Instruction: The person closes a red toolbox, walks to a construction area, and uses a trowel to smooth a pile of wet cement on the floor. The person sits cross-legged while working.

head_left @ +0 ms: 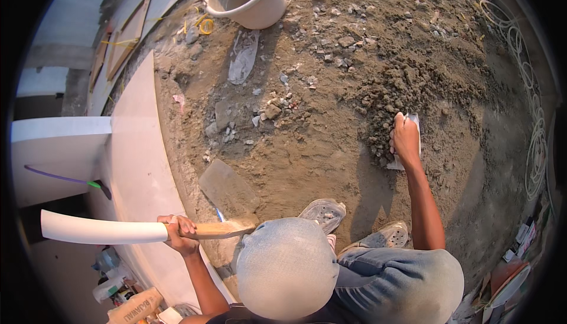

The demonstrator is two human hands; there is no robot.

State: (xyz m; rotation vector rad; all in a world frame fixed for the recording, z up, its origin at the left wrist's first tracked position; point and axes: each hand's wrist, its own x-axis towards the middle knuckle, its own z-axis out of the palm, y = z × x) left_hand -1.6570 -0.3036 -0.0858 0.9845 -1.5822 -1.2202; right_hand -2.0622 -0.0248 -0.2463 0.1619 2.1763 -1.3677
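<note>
My right hand [405,138] is closed round a hand float. The float [415,124], with a pale flat plate, rests against a heap of damp, crumbly mortar [401,88]; my fist hides its handle. At the left, my left hand [180,234] wraps round a long bar lying sideways. The bar's left stretch is a smooth white tube [103,228], and its right stretch is bare wood [221,228]. How the two parts join is hidden under my fingers. Just beyond the wooden part, a flat grey rectangular piece [228,187] lies on the ground.
A pale bucket [251,2] stands at the far side, near a crumpled sheet [243,58]. Loose stones [271,111] dot the sandy ground. A white ledge [133,129] runs along the left. Coiled pale cable [534,147] lies at right. My clogs [323,213] are below my bent knees.
</note>
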